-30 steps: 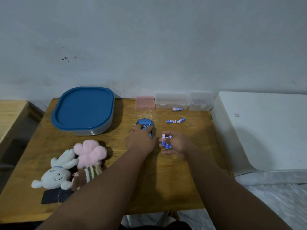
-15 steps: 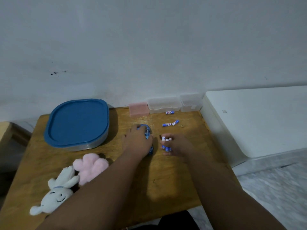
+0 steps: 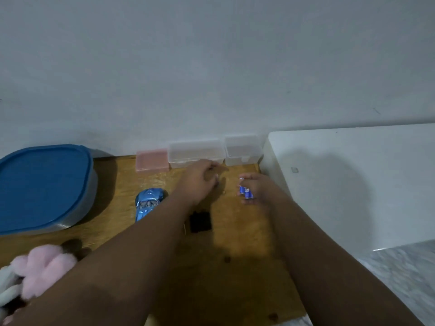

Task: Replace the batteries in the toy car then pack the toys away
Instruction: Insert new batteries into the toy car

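Note:
The blue toy car [image 3: 148, 203] lies on the wooden table [image 3: 235, 255], free of both hands. A small black piece [image 3: 200, 221] sits on the table beside my left forearm. My left hand [image 3: 200, 180] is stretched out past the car, just in front of the clear boxes, with its fingers bent down toward the table; whatever is under them is hidden. To the right, my right hand [image 3: 256, 189] grips a few blue batteries [image 3: 246, 192] just above the table.
A blue-lidded container [image 3: 42, 184] stands at the left. A pink box [image 3: 151, 161] and two clear boxes [image 3: 195, 151] [image 3: 242, 147] line the wall. A pink plush [image 3: 44, 267] and a white plush [image 3: 7, 290] lie front left. A white unit [image 3: 353, 184] borders the table's right edge.
My left hand let go of the car and moved forward and right toward the clear boxes. The car now lies alone. My right hand still holds the batteries. The camera swung right.

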